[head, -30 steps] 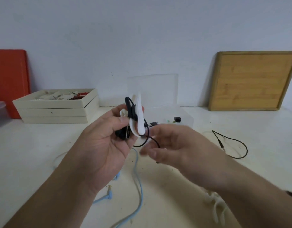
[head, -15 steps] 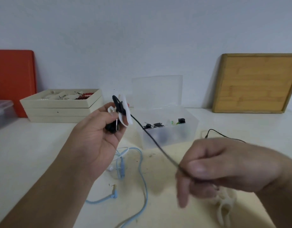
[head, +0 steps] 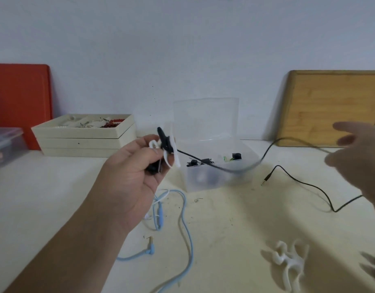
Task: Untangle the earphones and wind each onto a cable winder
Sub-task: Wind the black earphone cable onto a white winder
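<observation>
Stretching black earphone cable [head: 222, 168] between both hands, left [head: 138, 178], right [head: 360, 161].

Both forearms [head: 80, 235] bare; right wrist perhaps dark-banded.

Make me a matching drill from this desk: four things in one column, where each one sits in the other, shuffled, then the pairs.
Things:
1. white cable winder
2. blue earphone cable
3. wooden board
4. spare white winder

Places:
A. leaning on the wall, far right
B. held in the left hand
C. lying loose on the desk, near right
D. trailing over the desk below the left hand

Pairs: 1-B, 2-D, 3-A, 4-C
</observation>
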The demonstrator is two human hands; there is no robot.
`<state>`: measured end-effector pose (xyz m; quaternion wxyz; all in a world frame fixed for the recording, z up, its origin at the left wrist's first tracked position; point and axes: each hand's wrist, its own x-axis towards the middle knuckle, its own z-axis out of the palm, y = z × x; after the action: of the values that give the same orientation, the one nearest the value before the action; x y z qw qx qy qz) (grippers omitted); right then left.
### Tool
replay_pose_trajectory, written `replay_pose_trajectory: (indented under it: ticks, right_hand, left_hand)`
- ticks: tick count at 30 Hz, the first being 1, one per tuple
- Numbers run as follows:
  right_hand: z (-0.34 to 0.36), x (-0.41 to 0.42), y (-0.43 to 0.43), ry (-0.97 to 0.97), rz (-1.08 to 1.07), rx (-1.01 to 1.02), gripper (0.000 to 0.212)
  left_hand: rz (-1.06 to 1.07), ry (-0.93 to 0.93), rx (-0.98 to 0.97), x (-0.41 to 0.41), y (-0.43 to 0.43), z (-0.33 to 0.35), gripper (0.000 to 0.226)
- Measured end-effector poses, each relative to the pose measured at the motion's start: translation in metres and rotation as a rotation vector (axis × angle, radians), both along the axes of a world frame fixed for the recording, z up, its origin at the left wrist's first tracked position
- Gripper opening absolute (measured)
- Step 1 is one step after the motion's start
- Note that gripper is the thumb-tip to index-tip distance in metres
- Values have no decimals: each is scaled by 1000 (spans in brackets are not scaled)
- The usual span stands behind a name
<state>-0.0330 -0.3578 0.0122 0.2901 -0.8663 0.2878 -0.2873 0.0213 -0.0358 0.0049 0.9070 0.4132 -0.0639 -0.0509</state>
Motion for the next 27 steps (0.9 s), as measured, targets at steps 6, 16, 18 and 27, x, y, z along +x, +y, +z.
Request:
replay_pose_trajectory:
  ticks: [6,16,18,27]
  right_hand:
    - [1,-12,108,284,585,-394,88]
    - [-25,-8,149,74,937,600,14]
    - [-25,-8,150,96,905,517,25]
    - [-19,-10,146,228,929,534,32]
  left_hand:
    - [-65,-60,159,-9,-14,-7,25]
    - [-134,-116,190,-10,-16,-14,38]
    - [-116,-120,180,-10,-16,-15,39]
    - [-19,-233,400,-13,-16,-16,19]
